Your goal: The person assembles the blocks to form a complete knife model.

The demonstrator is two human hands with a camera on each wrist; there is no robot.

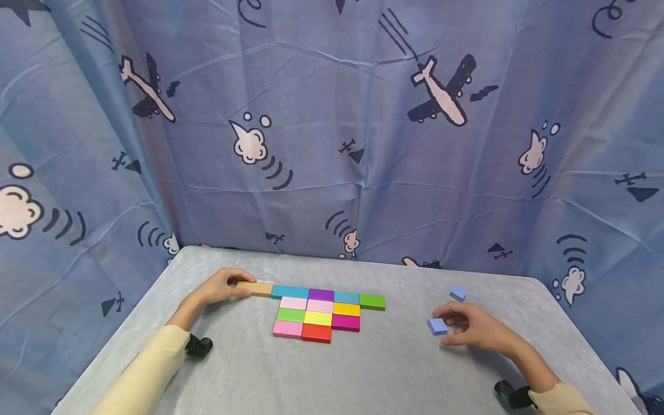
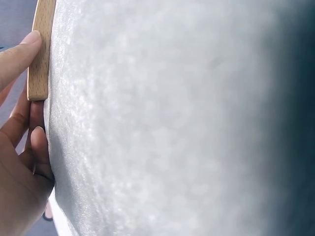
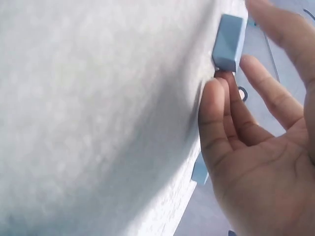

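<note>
A tan wooden block (image 1: 255,289) forms the left end of a row of flat coloured blocks. My left hand (image 1: 223,287) pinches it, thumb on the near side and fingers behind; the left wrist view shows the thumb pressed to the wooden block (image 2: 42,54). At the right, my right hand (image 1: 476,326) is spread around a small light blue block (image 1: 437,326) on the table. The right wrist view shows a gap between the thumb and this blue block (image 3: 229,43), and the fingers do not close on it. Another light blue block (image 1: 458,293) lies just behind that hand.
The back row continues with a blue block (image 1: 290,292), a purple block (image 1: 321,295) and a green block (image 1: 372,302). Several pink, yellow, green and red (image 1: 316,333) blocks sit flush in front. A grey cloth covers the table (image 1: 373,374); a patterned curtain (image 1: 311,144) hangs behind.
</note>
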